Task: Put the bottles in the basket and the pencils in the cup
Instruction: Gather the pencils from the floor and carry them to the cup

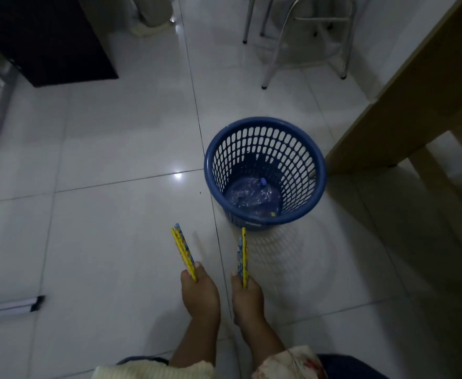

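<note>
A blue slotted plastic basket (265, 127) stands on the white tiled floor, right of centre. Inside it lie crumpled clear plastic bottles (251, 196), one with a blue cap. My left hand (200, 294) is closed around a bundle of yellow-and-blue pencils (182, 247) that point forward and to the left. My right hand (247, 299) grips a second bundle of yellow-and-blue pencils (242, 253) pointing toward the basket's near rim. Both hands hover low over the floor, just in front of the basket. No cup is in view.
A wooden table (405, 86) runs along the right side, its leg close to the basket. Metal chair legs (303, 42) stand behind. A dark cabinet (46, 36) sits at the upper left, and a metal bar (8, 307) lies at the lower left.
</note>
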